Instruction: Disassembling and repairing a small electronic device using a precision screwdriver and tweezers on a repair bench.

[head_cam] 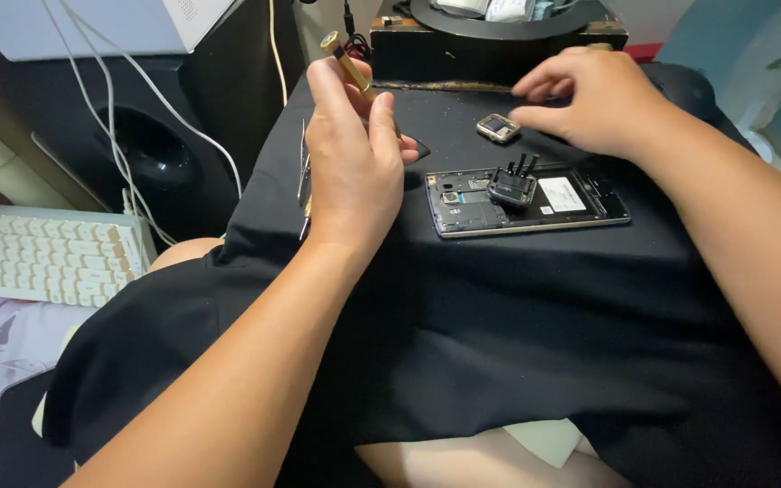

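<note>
black cloth (499,343) sags loosely under my left hand (354,163) gripping a screwdriver (347,63), right hand (589,99) pinching something tiny beyond the opened phone (526,201); it may drop.

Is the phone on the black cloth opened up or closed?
Opened up: the phone lies with its back cover off, inner parts showing.

Left hand (354,158) raised, fingers curled in a grip; right hand (594,99) reaches forward, fingertips pinched downward.
</note>
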